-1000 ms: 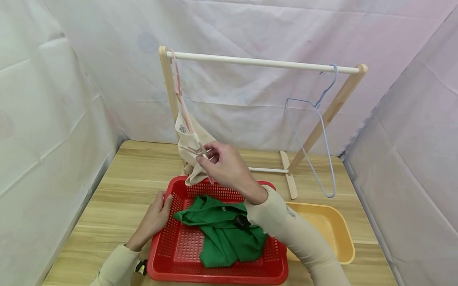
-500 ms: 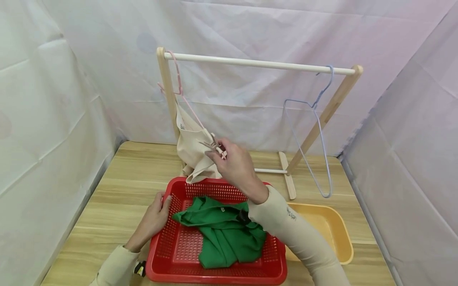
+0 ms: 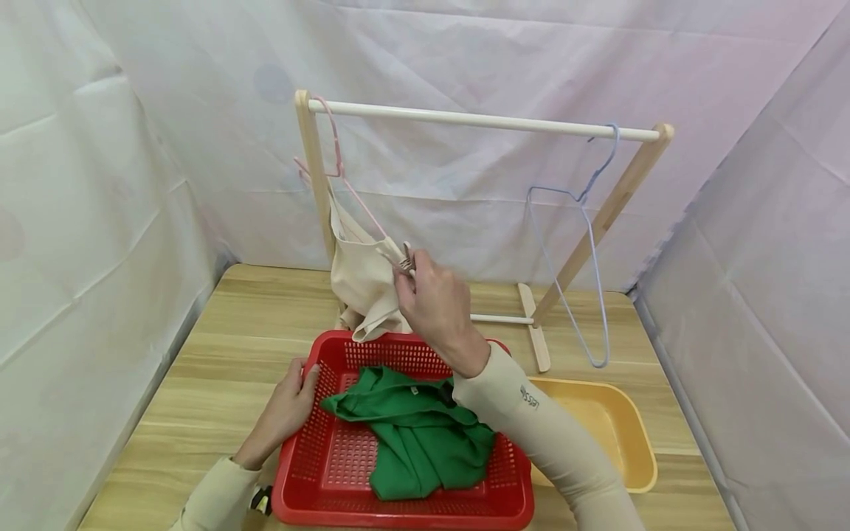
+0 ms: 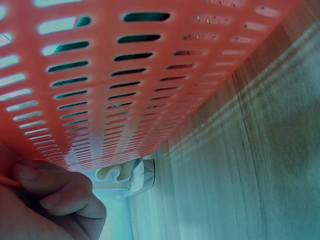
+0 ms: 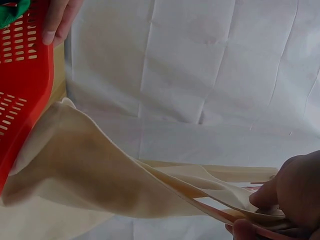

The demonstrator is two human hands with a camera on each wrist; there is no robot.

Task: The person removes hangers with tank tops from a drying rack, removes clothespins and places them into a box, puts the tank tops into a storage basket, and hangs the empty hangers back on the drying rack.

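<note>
My right hand [image 3: 438, 302] pinches a brownish clothespin [image 3: 403, 263] at the lower right end of a pink hanger [image 3: 364, 205]. Its two prongs spread beside the hanger and a cream cloth [image 3: 358, 276]. That cloth drapes from the hanger down to the back rim of a red basket [image 3: 398, 514]. In the right wrist view, fingertips hold close to the gathered cloth edge; the clothespin is mostly hidden there. My left hand [image 3: 288, 405] grips the basket's left rim, fingers curled in the left wrist view. Crumpled green cloth [image 3: 425, 428] lies inside the basket.
A wooden rack with a white rail [image 3: 478, 118] stands at the back, the pink hanger hooked at its left. A blue hanger [image 3: 600, 287] hangs at its right end. A yellow tray [image 3: 647, 457] sits right of the basket. White sheets enclose the table.
My right hand has moved right and slightly up, drawing the clothespin, hanger end and cream cloth along. The pink hanger has turned to show its shoulders. My left hand stays on the basket.
</note>
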